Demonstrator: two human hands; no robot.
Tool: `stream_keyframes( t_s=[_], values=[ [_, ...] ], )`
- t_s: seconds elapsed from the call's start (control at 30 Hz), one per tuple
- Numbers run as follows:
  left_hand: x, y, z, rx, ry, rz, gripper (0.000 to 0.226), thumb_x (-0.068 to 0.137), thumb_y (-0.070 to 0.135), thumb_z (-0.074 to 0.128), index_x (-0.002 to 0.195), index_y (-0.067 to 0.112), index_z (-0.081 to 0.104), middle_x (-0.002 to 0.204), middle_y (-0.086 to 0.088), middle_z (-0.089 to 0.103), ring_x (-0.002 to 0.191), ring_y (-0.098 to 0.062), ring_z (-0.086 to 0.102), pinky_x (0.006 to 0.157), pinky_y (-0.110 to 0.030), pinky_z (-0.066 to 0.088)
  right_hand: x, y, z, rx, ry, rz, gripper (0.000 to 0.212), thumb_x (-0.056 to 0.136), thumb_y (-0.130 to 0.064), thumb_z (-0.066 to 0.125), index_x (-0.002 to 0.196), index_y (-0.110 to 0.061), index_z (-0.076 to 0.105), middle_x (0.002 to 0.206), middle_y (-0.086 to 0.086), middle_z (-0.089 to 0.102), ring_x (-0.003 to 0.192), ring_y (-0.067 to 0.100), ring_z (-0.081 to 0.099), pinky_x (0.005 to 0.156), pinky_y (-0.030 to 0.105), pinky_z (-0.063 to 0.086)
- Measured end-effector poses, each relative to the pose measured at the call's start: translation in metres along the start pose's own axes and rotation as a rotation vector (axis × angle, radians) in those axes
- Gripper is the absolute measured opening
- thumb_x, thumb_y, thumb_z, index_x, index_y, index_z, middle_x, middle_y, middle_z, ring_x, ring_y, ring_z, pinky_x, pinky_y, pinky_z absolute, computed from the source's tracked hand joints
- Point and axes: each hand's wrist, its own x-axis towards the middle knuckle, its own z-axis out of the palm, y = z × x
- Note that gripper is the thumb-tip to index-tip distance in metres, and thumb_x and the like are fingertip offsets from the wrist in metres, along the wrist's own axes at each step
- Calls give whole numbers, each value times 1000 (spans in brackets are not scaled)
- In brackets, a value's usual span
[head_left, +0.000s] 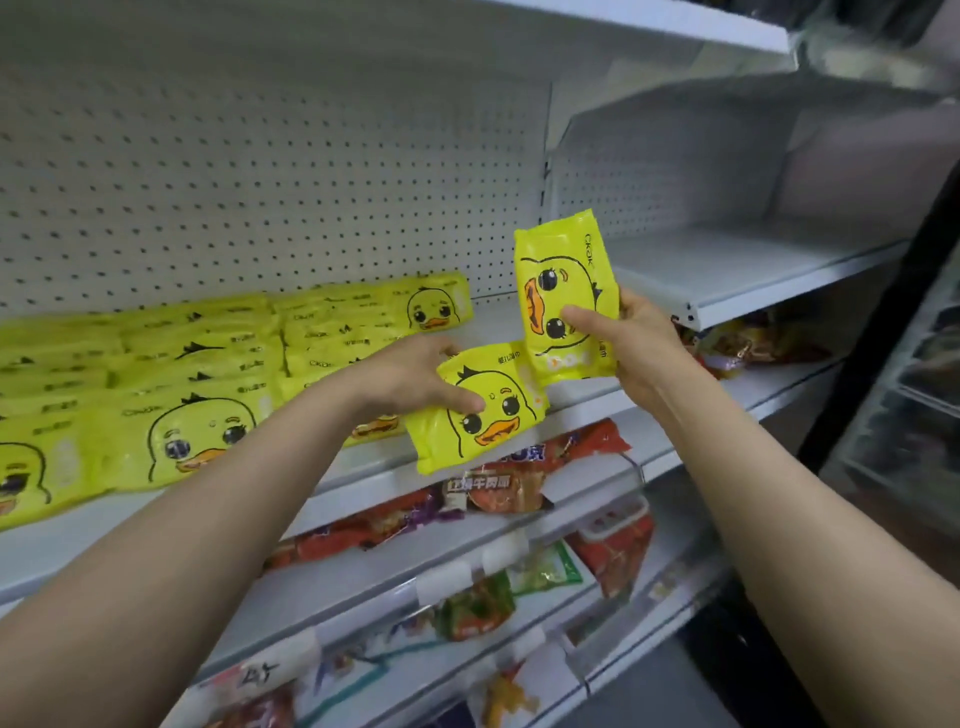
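View from the head camera of a white shop shelf (363, 486), with all positions given relative to the row of stacked duck-print packs (208, 374) laid flat on it.

The row is spread along the left part of the shelf, against the perforated back panel (260, 182).

Just right of the row's near end, a tilted duck-print pack (483, 410) is gripped by the left hand (415, 379). The thumb is laid on the printed face beside the duck's eye and the fingers are curled over the pack's upper left edge. The pack's lower corner is seen overhanging the shelf's front lip; whether the pack rests on the shelf cannot be told.

Further right of the row, and higher, an upright duck-print pack (563, 296) is held on end by the right hand (639, 353), clear of the shelf board. The duck's face is turned sideways. The thumb is pressed across the front and the fingers are wrapped behind the right edge. The lower end of this pack is overlapped with, or set just above, the upper right corner of the tilted pack.

Below the row, on the lower tiers, red noodle packets (498, 486) and a green packet (545, 571) are shown. To the right of the row, past the panel joint, an adjoining shelf bay (727, 270) is visible.
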Motion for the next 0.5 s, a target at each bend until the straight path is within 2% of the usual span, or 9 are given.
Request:
stream_keyframes(
  t_s=[0.07,0.13,0.23,0.33,0.4,0.5],
  values=[
    [24,5,5,28,-2,-8,51,72,28,84,115,20,58,127,2,57,131,-16,43,99,-29,38,19,2,-13,11,-2,5,36,81,-7,76,115,-11,67,102,7,76,86,23,74,68,42,61],
    [46,8,10,72,18,-23,53,71,31,84,116,19,60,126,2,59,125,-16,48,102,-33,40,40,4,-23,16,-9,4,36,81,-7,76,116,-10,66,103,8,75,86,24,73,66,43,62],
    [77,11,16,215,36,-34,60,75,35,80,125,18,53,122,4,55,113,-15,50,88,-23,38,70,8,-32,26,-39,3,38,81,-7,76,118,-8,65,107,11,74,93,30,72,71,48,61],
    [105,9,16,387,59,-74,75,77,39,77,139,15,42,141,-4,48,127,-23,46,87,-23,35,100,11,-37,35,-83,19,40,78,-9,79,117,-11,66,107,9,75,97,30,72,78,49,60],
    [126,4,10,428,80,-124,79,77,39,77,142,15,38,144,-6,46,130,-25,44,91,-25,36,122,11,-41,46,-114,30,44,76,-10,82,117,-11,66,106,8,75,98,31,72,83,52,58],
    [150,-5,-3,491,160,-180,65,74,35,79,130,22,49,126,-5,57,116,-24,50,84,-29,42,151,13,-44,44,-154,23,45,75,-9,82,117,-9,65,105,8,75,95,29,73,83,53,58]
  ],
)
